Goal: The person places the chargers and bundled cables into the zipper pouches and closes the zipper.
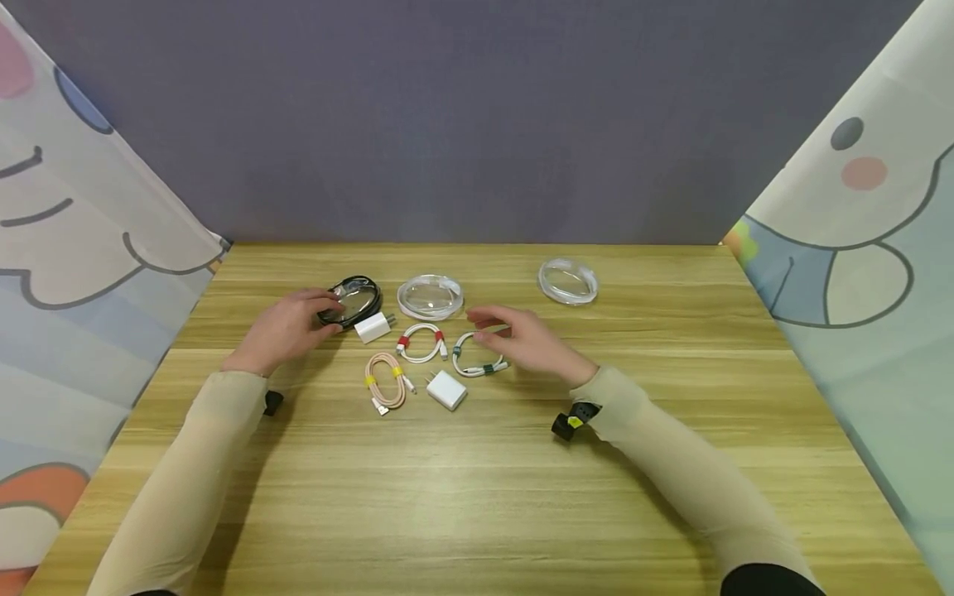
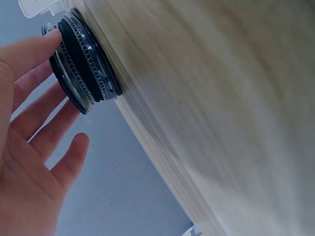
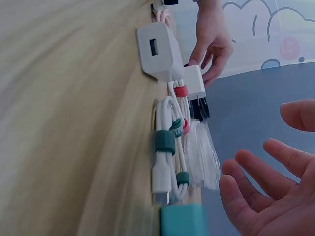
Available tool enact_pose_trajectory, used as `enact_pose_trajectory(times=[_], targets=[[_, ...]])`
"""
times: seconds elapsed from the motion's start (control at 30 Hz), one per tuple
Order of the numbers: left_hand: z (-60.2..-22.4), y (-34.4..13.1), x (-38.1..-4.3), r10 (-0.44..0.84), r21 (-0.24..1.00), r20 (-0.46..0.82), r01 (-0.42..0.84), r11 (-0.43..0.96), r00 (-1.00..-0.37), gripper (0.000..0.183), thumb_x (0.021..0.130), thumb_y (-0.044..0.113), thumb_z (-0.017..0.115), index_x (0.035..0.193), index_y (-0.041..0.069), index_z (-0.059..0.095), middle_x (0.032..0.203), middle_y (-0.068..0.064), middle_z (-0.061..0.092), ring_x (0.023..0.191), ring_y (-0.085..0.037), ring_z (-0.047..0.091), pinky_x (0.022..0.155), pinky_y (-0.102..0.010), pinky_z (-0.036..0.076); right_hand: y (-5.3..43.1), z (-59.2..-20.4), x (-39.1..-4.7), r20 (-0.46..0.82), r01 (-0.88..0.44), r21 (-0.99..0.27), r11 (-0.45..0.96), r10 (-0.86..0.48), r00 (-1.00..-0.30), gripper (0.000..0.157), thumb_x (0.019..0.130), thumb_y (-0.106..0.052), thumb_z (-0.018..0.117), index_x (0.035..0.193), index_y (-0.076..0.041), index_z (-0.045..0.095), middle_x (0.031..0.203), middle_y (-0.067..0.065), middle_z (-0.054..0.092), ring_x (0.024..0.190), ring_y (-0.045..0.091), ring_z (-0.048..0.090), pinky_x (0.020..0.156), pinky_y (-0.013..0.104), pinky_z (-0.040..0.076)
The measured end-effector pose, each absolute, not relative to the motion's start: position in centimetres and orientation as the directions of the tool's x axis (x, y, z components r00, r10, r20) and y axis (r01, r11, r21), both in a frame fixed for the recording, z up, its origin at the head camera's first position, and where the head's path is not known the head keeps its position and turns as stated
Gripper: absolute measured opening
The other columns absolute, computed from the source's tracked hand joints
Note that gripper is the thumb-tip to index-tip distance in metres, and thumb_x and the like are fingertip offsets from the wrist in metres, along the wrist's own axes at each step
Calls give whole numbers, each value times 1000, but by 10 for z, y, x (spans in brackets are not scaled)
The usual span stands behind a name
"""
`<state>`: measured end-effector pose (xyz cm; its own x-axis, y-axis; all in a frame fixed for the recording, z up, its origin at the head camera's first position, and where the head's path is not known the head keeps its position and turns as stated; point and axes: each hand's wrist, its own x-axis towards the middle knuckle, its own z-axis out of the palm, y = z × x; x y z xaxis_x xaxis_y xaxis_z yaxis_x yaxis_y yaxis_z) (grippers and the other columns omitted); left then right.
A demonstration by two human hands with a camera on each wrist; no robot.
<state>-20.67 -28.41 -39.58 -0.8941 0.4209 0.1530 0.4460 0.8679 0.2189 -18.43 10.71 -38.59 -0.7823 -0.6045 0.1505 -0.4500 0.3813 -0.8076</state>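
A black coiled cable point(image 1: 373, 308) lies on the table, its loops shiny as if in clear wrap. My left hand point(image 1: 286, 331) holds this coil at its left rim, with the thumb on the near side in the left wrist view and the other fingers partly behind it. My right hand point(image 1: 532, 343) hovers over a white coiled cable with green straps point(image 1: 477, 372), holding nothing; its fingers are spread and loosely bent in the right wrist view. A white charger plug point(image 1: 373, 329) with metal prongs sits beside the black coil.
Between the hands lie a white cable with red straps point(image 1: 419, 360), a pinkish cable with yellow straps point(image 1: 373, 371) and a second white charger point(image 1: 447, 391). Farther back are two clear-wrapped white coils, one in the middle point(image 1: 430, 314) and one to the right point(image 1: 568, 298). A grey wall point(image 1: 477, 124) borders the table's far edge.
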Motion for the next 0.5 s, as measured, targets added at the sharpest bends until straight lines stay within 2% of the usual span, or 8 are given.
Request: enact_pose_trajectory(times=[0.27,0.5], targets=[[-395,-283,-207,419,230,141,441,868,-897,33,81,28,73,111,13,68,123,-10,58,115,-32,52,93,-52,41,85,-382,-194,127,-422,-835,354,-622,-773,42,95,-23,56,134,-8,50,128,6,56,115,22,54,93,35,45],[-394,-283,-208,412,232,140,435,870,-900,29,82,26,72,108,15,69,121,-9,60,114,-31,52,93,-51,41,67,-379,-202,107,-382,-865,325,-624,-774,40,94,-21,57,132,-12,52,127,6,57,114,18,54,92,28,45]])
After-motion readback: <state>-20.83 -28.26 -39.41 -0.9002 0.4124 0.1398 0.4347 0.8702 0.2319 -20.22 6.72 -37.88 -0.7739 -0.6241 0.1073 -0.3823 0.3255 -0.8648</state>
